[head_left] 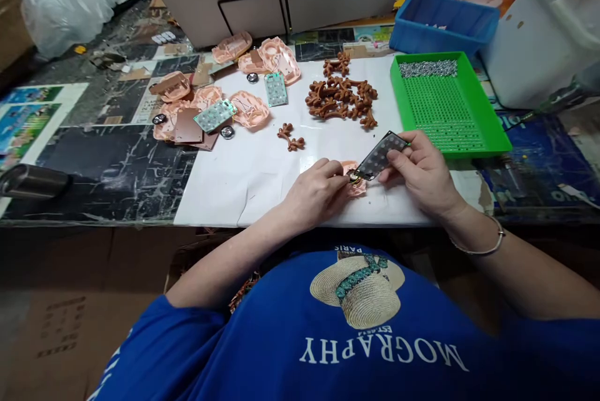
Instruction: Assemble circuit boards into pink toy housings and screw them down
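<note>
Near the front edge of the white paper [215,185] covering the desk [117,182], the right hand [419,173] is grasping a dark rectangular circuit board with pale dots [382,154] between thumb and fingers. The board is lying just left of that grip, tilting, its long axis running from the left fingertips up and away to the right. Its lower end is sitting beside a pink plastic shell [360,189]. The left hand [316,192] is nearer the shell, its fingers bending at the shell's left side; what they are pinching, I cannot tell. Brown knobbly plastic pieces [340,98] are lying beyond.
</note>
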A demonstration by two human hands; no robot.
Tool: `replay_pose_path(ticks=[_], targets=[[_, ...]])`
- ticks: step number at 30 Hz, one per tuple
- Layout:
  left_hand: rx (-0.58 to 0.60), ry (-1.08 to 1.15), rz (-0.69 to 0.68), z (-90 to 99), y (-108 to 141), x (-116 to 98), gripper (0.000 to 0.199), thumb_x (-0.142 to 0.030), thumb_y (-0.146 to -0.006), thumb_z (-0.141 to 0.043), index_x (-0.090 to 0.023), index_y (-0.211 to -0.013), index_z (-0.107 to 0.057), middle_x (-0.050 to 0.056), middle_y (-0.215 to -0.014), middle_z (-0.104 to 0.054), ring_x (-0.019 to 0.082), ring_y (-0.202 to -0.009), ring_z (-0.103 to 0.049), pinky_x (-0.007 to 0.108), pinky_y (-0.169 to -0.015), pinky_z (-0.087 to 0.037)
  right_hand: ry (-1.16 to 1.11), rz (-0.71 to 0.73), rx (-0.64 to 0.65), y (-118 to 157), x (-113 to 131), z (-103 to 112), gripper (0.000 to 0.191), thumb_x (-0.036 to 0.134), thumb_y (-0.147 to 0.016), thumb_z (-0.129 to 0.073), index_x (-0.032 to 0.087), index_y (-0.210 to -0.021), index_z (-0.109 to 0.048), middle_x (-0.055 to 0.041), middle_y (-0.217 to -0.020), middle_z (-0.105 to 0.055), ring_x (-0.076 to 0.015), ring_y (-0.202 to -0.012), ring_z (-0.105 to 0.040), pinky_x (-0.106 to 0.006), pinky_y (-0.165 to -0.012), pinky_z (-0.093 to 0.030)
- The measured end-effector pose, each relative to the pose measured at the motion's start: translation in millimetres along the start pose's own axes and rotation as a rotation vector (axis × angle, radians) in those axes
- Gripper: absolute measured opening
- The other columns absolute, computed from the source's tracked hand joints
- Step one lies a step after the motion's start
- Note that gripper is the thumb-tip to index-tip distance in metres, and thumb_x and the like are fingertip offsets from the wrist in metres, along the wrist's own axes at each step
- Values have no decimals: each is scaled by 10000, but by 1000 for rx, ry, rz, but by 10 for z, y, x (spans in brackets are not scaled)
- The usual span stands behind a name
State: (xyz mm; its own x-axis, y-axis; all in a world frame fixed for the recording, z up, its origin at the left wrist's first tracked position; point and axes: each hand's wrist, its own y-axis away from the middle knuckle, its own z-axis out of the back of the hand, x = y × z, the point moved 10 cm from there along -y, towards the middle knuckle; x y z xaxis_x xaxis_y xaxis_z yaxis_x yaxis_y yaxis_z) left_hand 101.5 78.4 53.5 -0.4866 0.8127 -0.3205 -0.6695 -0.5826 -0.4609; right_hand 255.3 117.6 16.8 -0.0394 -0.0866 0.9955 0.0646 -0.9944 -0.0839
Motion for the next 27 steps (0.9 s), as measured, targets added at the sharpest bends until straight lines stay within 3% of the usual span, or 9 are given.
replay_pose_path(ticks=[8,17,22,27], targets=[[-98,115,128,-5,8,146,186,-246,-946,-615,-148,-798,-672,40,-793,-654,128,-721,-563,260,-652,-454,77,96,-20,5,100,18,342,473,-876,-734,257,-1018,-509,38,-709,-647,-128,-518,-635,-268,-509,-583],[-1,-91,85,-69,-26,57,234,-246,-970,-544,-155,-797,-673,56,-807,-644,159,-730,-535,285,-627,-428,102,115,-21,-25,159,25,279,425,-884,-729,261,-1023,-552,18,-764,-661,-139,-538,-632,-290,-512,-569],[89,-39,97,-100,-45,47,209,-208,-958,-517,-150,-813,-655,76,-886,-654,166,-770,-544,309,-690,-472,126,121,42,-16,191,-10,267,399,-857,-754,245,-990,-581,7,-803,-658,-137,-548,-626,-298,-500,-569],[20,11,154,-106,-26,134,194,-199,-948,-548,-154,-800,-664,63,-868,-659,165,-787,-554,302,-689,-461,108,125,171,-74,233,-87,203,319,-838,-764,238,-966,-629,5,-794,-657,-138,-582,-625,-300,-536,-568]])
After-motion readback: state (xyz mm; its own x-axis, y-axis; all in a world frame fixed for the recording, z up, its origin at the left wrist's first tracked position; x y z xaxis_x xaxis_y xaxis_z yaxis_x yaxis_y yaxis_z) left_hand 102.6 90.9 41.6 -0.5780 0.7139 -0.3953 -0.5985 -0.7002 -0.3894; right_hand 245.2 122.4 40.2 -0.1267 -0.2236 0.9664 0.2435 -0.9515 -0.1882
